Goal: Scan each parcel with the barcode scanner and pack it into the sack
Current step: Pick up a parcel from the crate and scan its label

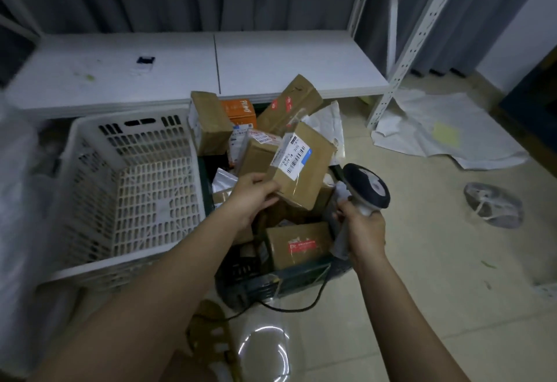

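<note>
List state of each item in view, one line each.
Left hand: gripping held parcel by its lower corner.
Right hand: gripping scanner handle.
Held parcel: lifted above the dark crate, tilted, barcode label facing up.
Scanner: raised, beside the parcel.
White crate: looks empty.
Dark crate: piled with parcels.
Orange box: in the pile, at the back.

— What sort of place is this?
— A parcel sorting room: a dark green plastic crate [289, 282] heaped with taped brown cardboard parcels [301, 167], an empty white slotted plastic basket [129, 176], white perforated metal shelving uprights [401, 59].
</note>
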Action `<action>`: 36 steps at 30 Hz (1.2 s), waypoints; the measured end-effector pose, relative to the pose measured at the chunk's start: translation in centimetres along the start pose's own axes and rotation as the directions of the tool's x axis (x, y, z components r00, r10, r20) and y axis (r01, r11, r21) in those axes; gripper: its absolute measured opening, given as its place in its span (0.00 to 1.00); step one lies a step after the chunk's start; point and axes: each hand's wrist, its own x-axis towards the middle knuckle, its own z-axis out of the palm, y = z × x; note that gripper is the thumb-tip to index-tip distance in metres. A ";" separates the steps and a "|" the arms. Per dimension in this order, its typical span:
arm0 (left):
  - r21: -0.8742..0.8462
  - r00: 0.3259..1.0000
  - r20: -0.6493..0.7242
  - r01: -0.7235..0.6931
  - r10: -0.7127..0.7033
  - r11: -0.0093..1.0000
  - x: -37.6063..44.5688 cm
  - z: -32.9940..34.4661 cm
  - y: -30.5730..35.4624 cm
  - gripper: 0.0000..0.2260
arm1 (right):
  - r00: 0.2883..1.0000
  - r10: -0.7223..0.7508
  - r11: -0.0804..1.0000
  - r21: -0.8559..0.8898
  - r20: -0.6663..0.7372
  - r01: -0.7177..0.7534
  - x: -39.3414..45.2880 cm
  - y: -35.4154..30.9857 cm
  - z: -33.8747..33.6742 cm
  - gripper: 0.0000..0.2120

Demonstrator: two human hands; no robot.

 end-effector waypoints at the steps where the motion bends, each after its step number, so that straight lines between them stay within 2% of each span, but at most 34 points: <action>1: -0.004 1.000 -0.003 -0.012 0.012 1.000 -1.3 -1.2 0.4 0.18 | 0.999 -0.023 1.000 0.010 0.027 0.022 -0.9 -0.1 0.6 0.07; 3: -0.014 0.999 0.020 -0.036 0.036 0.999 -3.8 -3.4 1.3 0.15 | 0.995 -0.066 0.998 0.011 0.077 0.065 -2.8 -0.2 2.3 0.14; 6: -0.047 0.994 0.058 -0.087 0.089 0.995 -7.8 -6.5 2.5 0.14 | 0.985 -0.104 0.994 0.047 0.136 0.098 -6.6 -1.6 5.0 0.30; 7: -0.065 0.993 0.070 -0.091 0.096 0.994 -9.0 -7.5 2.7 0.13 | 0.980 -0.117 0.992 0.061 0.163 0.108 -7.7 -2.1 5.7 0.31; 9: -0.128 0.989 0.111 -0.084 0.098 0.988 -11.5 -9.2 3.1 0.12 | 0.964 -0.156 0.986 0.092 0.217 0.139 -9.9 -3.1 6.8 0.27; 13: -0.265 0.977 0.146 -0.110 0.153 0.958 -16.1 -12.3 3.6 0.09 | 0.922 -0.221 0.971 0.156 0.317 0.179 -14.2 -4.8 8.4 0.26; 15: -0.298 0.973 0.149 -0.128 0.179 0.946 -18.2 -13.7 4.2 0.13 | 0.902 -0.227 0.966 0.204 0.369 0.159 -16.1 -5.9 9.0 0.16; 17: -0.234 0.970 0.122 -0.178 0.211 0.956 -20.2 -15.3 4.8 0.18 | 0.887 -0.235 0.957 0.252 0.399 0.140 -17.7 -7.3 9.3 0.08; 19: -0.079 0.947 0.013 -0.320 0.322 0.944 -21.8 -17.1 5.7 0.21 | 0.876 -0.248 0.951 0.277 0.414 0.138 -18.8 -8.9 9.6 0.11; 20: 0.045 0.903 -0.070 -0.422 0.424 0.905 -22.4 -18.3 6.2 0.24 | 0.866 -0.254 0.953 0.265 0.431 0.147 -19.1 -9.6 9.7 0.16; 21: 0.211 0.821 -0.135 -0.524 0.555 0.825 -23.2 -19.5 6.6 0.28 | 0.853 -0.248 0.957 0.251 0.459 0.144 -19.6 -10.1 9.8 0.21; 22: 0.407 0.706 -0.144 -0.596 0.693 0.692 -24.0 -20.8 7.0 0.32 | 0.833 -0.244 0.960 0.246 0.497 0.135 -20.0 -10.7 9.8 0.23; 24: 0.749 0.501 0.013 -0.578 0.866 0.323 -25.5 -23.2 7.8 0.37 | 0.787 -0.232 0.966 0.229 0.572 0.118 -20.9 -11.5 10.0 0.20; 25: 0.838 0.452 0.108 -0.521 0.886 0.164 -26.2 -24.1 8.1 0.38 | 0.762 -0.222 0.972 0.203 0.609 0.120 -21.4 -11.8 10.2 0.17; 26: 0.882 0.433 0.178 -0.468 0.884 0.051 -26.7 -24.9 8.5 0.37 | 0.736 -0.207 0.977 0.173 0.645 0.122 -21.9 -12.0 10.4 0.14; 28: 0.901 0.389 0.289 -0.418 0.875 -0.111 -27.3 -26.1 9.2 0.33 | 0.686 -0.169 0.986 0.116 0.708 0.122 -22.8 -12.3 10.8 0.11; 30: 0.881 0.331 0.397 -0.397 0.856 -0.256 -27.6 -27.1 9.4 0.27 | 0.646 -0.129 0.991 0.075 0.753 0.111 -23.3 -12.4 11.4 0.14; 31: 0.872 0.313 0.428 -0.389 0.848 -0.296 -27.8 -27.6 9.5 0.24 | 0.633 -0.113 0.993 0.061 0.766 0.103 -23.6 -12.5 11.7 0.15; 33: 0.883 0.325 0.418 -0.365 0.848 -0.296 -28.2 -28.2 9.3 0.22 | 0.637 -0.098 0.995 0.058 0.764 0.084 -24.0 -12.3 12.4 0.11; 36: 0.932 0.370 0.336 -0.266 0.866 -0.248 -28.4 -28.9 8.2 0.20 | 0.714 -0.104 0.995 0.072 0.693 0.076 -24.1 -11.5 13.1 0.11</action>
